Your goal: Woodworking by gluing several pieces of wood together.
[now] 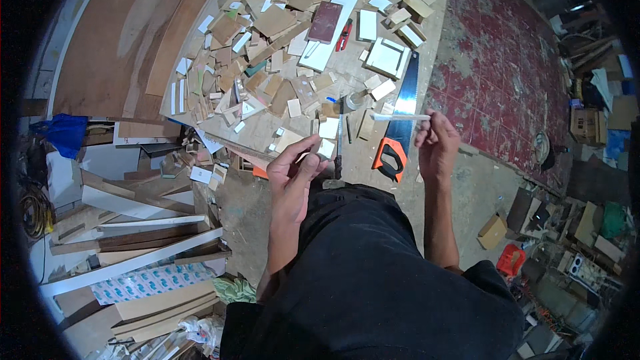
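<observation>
My left hand [292, 183] is closed on a small white block [325, 149], held between thumb and fingers at the table's near edge. To the right, my right hand [438, 145] pinches one end of a thin white strip [399, 117], which points left over the table. Just left of that hand lies a handsaw with an orange and black handle [391, 159]; its blade [407, 90] runs away from me. A small clear round container [355, 101] and a dark slim stick [348, 130] are near the strip's left end.
Many wood offcuts [273, 20] cover the left of the table. A long white board [333, 23] carries a dark red block [325, 22], with a red and black tool [344, 35] beside it. White blocks [388, 58] stand farther right. Stacked boards [133, 240] fill the lower left.
</observation>
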`<act>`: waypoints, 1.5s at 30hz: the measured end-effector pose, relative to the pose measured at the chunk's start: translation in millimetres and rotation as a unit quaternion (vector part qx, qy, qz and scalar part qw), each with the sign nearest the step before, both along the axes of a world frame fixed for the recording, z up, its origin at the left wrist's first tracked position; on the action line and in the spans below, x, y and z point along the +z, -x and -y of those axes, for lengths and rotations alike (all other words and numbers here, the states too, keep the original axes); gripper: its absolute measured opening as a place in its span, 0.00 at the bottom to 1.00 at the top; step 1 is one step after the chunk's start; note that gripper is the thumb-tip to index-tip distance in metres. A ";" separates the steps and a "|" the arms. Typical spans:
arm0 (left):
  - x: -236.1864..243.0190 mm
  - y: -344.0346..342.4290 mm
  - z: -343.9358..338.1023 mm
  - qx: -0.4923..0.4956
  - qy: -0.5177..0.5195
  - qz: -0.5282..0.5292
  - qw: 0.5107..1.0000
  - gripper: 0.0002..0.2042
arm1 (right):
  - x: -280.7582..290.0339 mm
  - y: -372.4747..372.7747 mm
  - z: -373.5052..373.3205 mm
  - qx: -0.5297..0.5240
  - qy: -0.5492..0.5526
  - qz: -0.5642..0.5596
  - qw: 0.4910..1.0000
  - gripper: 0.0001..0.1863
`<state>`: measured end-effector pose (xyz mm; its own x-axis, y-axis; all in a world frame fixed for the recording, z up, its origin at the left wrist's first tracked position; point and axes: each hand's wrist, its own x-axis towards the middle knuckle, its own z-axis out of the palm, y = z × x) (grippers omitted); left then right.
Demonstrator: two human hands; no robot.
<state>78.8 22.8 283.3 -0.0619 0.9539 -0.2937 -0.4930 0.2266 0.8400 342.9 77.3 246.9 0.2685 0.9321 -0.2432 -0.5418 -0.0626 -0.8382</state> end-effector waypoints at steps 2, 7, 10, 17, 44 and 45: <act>10.5 -6.3 1.0 -0.014 -0.005 0.006 1.000 0.19 | 32.7 4.1 15.7 0.025 -0.063 -0.027 0.997 0.15; 38.9 -21.8 9.5 -0.085 -0.040 0.043 0.995 0.20 | 73.5 8.5 45.0 0.042 -0.114 -0.040 0.992 0.15; 49.2 -24.7 16.1 -0.106 -0.112 0.012 0.988 0.21 | 88.0 7.0 59.0 0.049 -0.165 0.005 0.985 0.14; 70.8 -25.4 33.1 -0.060 -0.152 -0.044 0.986 0.18 | 122.4 0.8 87.2 0.008 -0.334 0.274 0.902 0.14; 79.6 -74.6 10.4 -0.075 -0.110 0.046 0.990 0.20 | 121.3 -39.1 87.3 0.088 -0.416 0.337 0.840 0.09; 76.1 -75.0 9.2 -0.079 -0.108 0.053 0.990 0.20 | 121.6 -38.8 85.4 0.101 -0.418 0.342 0.835 0.09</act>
<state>153.9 13.6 359.3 0.1130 0.9905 -0.0785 -0.5542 0.1284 0.8224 381.7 -8.1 368.6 -0.1053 0.7428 0.6612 0.0333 0.6672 -0.7442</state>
